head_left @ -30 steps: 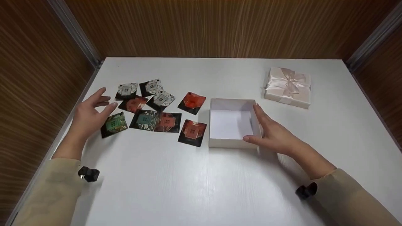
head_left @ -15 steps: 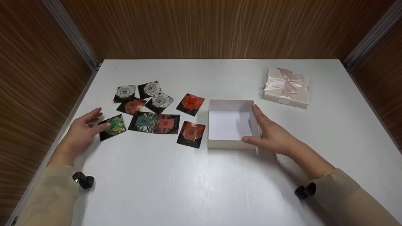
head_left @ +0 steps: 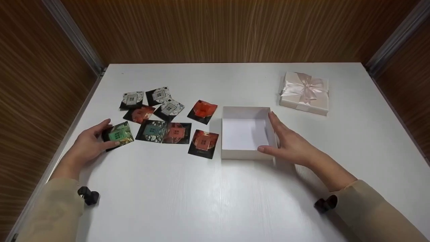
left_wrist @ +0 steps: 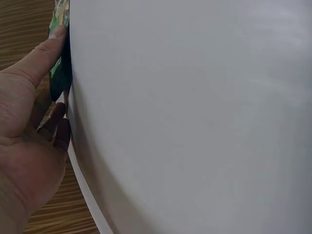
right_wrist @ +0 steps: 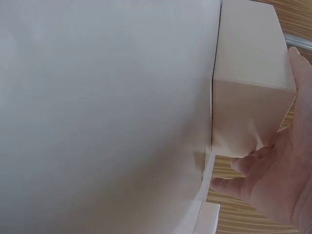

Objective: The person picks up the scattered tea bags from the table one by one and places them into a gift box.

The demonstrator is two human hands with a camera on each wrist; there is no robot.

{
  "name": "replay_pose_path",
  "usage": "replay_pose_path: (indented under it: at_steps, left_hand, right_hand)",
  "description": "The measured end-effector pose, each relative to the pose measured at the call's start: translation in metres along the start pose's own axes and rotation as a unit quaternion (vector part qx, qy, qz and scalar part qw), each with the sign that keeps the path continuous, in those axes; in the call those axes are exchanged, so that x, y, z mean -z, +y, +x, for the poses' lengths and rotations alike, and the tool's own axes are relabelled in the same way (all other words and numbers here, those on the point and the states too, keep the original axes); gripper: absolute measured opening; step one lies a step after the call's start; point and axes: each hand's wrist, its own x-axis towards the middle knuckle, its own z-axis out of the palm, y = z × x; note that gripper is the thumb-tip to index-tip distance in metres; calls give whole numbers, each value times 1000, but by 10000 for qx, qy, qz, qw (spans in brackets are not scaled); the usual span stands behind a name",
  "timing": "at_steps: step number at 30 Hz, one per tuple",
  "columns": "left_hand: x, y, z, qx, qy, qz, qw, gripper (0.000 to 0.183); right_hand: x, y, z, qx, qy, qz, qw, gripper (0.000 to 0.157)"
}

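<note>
My left hand (head_left: 88, 144) pinches a green-and-black printed sachet (head_left: 121, 134) at the left of the table. Its thumb lies over the sachet's front, the forefinger at the upper left edge; the other fingers are mostly hidden in the head view. In the left wrist view the sachet (left_wrist: 60, 78) shows nearly edge-on beneath the thumb. My right hand (head_left: 293, 145) holds the right side of an open, square white box (head_left: 247, 154), thumb on the front rim and forefinger along the right wall. The right wrist view shows a corner of the box (right_wrist: 253, 44) against that hand.
Several printed sachets lie right of my left hand, among them a teal one (head_left: 153, 130), a red one (head_left: 203, 144) and a white-and-black one (head_left: 131, 99). A ribbon-tied cream lid (head_left: 305, 94) rests at the back right. Wood-grain panels (head_left: 221, 30) enclose the table.
My left hand has come down and toward me from above the green sachet, and its thumb and forefinger have closed on it. The right hand has stayed at the box.
</note>
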Motion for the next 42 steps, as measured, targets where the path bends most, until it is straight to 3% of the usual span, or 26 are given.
replay_pose_path:
  at_steps: [8,21,29,35,42]
  left_hand:
    - [1,2,-1,48,73,112,9999,95]
    - [11,26,-2,-276,785,57,9965,50]
    - [12,69,3,-382,953,-323,9942,40]
    - [-2,112,7,-785,1174,-488,9888,34]
    - [-23,165,9,-1010,909,-916,9865,27]
  right_hand:
    - [-1,0,0,43,21,-10,10000,117]
    - [-2,1,2,91,20,17,10000,119]
    - [-3,3,1,38,34,9,10000,120]
    - [-2,1,1,27,26,-23,10000,120]
    - [0,0,1,74,25,-4,10000,119]
